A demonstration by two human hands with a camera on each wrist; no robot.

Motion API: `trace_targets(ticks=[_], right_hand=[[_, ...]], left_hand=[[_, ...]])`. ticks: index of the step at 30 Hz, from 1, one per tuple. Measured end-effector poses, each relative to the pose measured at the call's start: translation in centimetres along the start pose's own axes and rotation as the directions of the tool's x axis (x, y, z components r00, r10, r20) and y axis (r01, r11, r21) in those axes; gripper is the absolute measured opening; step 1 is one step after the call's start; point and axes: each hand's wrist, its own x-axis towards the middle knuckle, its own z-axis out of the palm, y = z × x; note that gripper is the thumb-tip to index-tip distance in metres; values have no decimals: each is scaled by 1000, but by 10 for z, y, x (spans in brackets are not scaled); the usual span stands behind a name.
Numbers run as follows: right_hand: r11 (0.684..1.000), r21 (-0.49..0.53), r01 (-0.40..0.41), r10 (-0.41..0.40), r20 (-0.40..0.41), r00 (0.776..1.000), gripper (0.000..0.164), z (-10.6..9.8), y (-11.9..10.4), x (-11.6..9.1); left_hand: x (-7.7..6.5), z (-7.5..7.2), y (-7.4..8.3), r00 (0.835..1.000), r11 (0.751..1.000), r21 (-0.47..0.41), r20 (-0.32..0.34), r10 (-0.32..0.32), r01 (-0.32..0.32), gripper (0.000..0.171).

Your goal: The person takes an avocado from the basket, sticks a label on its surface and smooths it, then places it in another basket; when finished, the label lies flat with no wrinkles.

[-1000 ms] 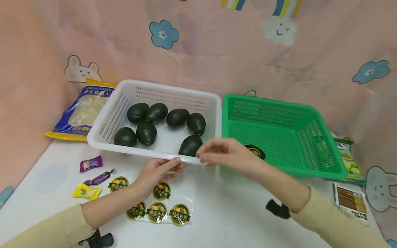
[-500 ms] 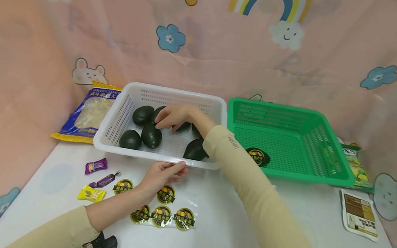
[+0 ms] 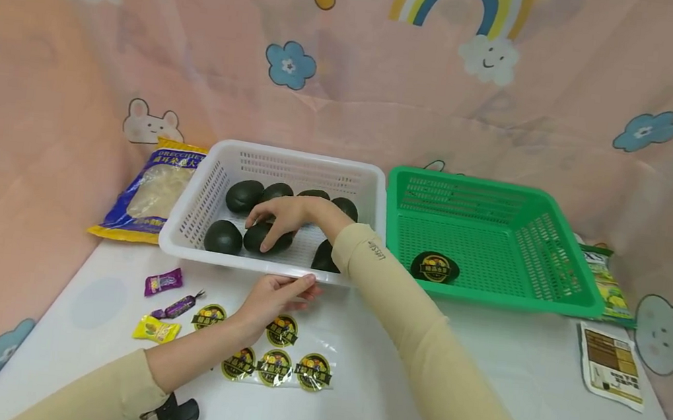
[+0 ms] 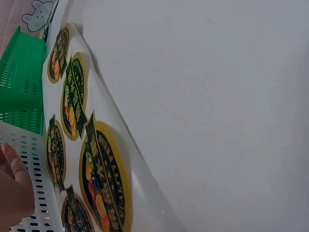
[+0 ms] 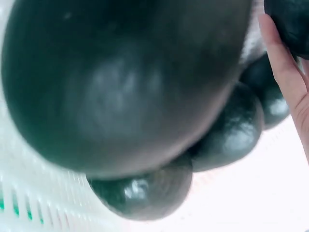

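Note:
My right hand (image 3: 281, 218) reaches into the white basket (image 3: 270, 268) and grips a dark green avocado (image 3: 269, 239), thumb on its near side. In the right wrist view, fingers (image 5: 285, 67) lie against that avocado (image 5: 292, 24); another avocado (image 5: 120, 92) looms close to the camera. Several more avocados, such as one at the left (image 3: 223, 237), lie around the hand. At the basket's front, my left hand (image 3: 263, 304) holds the rim, thumb at the edge and fingers below. A stickered avocado (image 3: 435, 267) lies in the green basket (image 3: 486, 295) on the right.
A sheet of round stickers (image 3: 275, 366) lies under the left forearm. Left of it are a yellow candy (image 3: 156, 329) and two purple candies (image 3: 163, 282). A pasta bag (image 3: 149, 192) stands far left; a brown-and-white packet (image 3: 610, 365) and green snack bag (image 3: 606, 280) are far right.
My right hand has moved left from the white basket's right front corner, into it, and taken hold of an avocado, which has turned sideways. My left hand stays at the rim.

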Motion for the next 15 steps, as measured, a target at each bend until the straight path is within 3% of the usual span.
trace_targets(ticks=[5, 10, 15], right_hand=[[994, -8, 104, -105, -25, 994, 62, -16, -7, -33], [984, 40, 175, -171, -86, 982, 63, -28, -10, -85], [972, 59, 228, -217, -151, 964, 65, -17, 1, -144]], left_hand=[[-1, 2, 1, 1000, 1000, 6, -16, 0, 0, 43], [-1, 2, 1, 1000, 1000, -9, -20, -3, 2, 43], [-1, 2, 1, 1000, 1000, -5, -15, 10, -10, 40]])
